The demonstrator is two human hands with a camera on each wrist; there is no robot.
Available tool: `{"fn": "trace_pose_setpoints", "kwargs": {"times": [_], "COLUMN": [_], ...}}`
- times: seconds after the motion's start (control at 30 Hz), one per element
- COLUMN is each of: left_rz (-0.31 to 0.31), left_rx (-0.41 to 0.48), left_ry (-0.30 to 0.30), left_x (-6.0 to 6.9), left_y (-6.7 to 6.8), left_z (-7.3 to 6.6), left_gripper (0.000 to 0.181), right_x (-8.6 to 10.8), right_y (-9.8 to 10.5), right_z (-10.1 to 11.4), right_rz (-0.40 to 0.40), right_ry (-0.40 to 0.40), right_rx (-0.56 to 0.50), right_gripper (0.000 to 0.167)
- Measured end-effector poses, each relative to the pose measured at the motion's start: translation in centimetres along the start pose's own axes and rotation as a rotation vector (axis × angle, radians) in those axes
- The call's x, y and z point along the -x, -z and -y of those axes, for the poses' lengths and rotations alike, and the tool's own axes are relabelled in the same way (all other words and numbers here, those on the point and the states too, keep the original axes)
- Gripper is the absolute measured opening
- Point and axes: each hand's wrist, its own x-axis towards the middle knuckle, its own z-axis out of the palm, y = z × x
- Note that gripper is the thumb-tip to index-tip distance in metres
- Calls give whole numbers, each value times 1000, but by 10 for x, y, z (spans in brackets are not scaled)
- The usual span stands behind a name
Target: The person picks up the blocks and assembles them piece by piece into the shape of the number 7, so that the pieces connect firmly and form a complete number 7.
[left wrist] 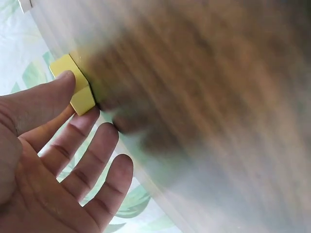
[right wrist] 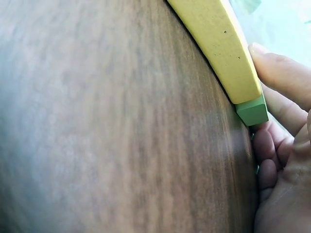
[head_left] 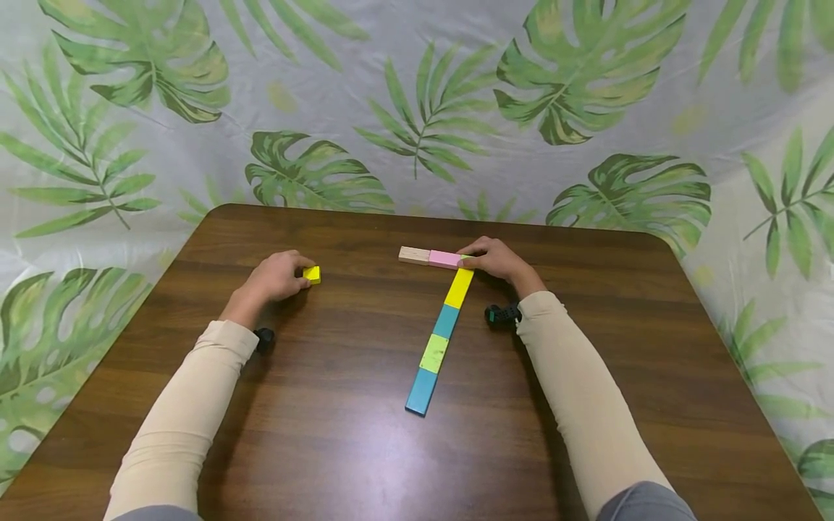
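Note:
On the left part of the table, my left hand [head_left: 276, 276] pinches a small yellow block [head_left: 314, 275] between thumb and fingers. The left wrist view shows the thumb on that block's face, with the other fingers loosely bent below. My right hand [head_left: 496, 259] is at the corner of a line of blocks, its thumb and fingers around a green block [right wrist: 253, 111] that is mostly covered in the head view. Against the green block lie a pink block [head_left: 444, 259] and a longer yellow block [head_left: 459, 288]. A plain wooden block [head_left: 414, 255] touches the pink one's left end.
From the longer yellow block the row runs toward me through a teal block [head_left: 446, 321], a lime block [head_left: 434, 352] and another teal block [head_left: 421, 391]. All lie flat on the brown wooden table [head_left: 339, 347]. A leaf-patterned cloth [head_left: 430, 94] hangs behind its far edge.

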Motion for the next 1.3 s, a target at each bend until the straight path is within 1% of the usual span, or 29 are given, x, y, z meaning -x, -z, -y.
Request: {"fn": "trace_pose_setpoints", "kwargs": {"times": [0.2, 0.4, 0.63, 0.8, 0.93, 1.03, 1.13, 1.3], "left_rz": [10, 2, -22, -16, -27, -30, -37, -35], "left_rx": [17, 26, 53, 78, 71, 75, 89, 142], "left_ry": [3, -8, -25, -3, -1, 5, 12, 34], "left_x": [-3, -6, -17, -26, -34, -38, -41, -49], "left_y": [0, 0, 0, -1, 0, -1, -2, -3], "left_z": [3, 5, 2, -2, -6, -8, -9, -15], "left_gripper": [46, 45, 44, 45, 45, 45, 45, 46], "right_x": [0, 2, 3, 3, 3, 3, 4, 3], "right_y": [0, 1, 1, 0, 1, 1, 1, 0], "right_z": [-1, 1, 2, 2, 2, 2, 3, 1], "right_rz": [-3, -9, -8, 4, 3, 7, 11, 8], "right_ry": [0, 1, -11, -19, -17, -12, -11, -15], "right_rx": [-8, -10, -13, -18, -14, -11, -9, -10], "right_gripper": [40, 39, 41, 41, 42, 42, 42, 41]}}
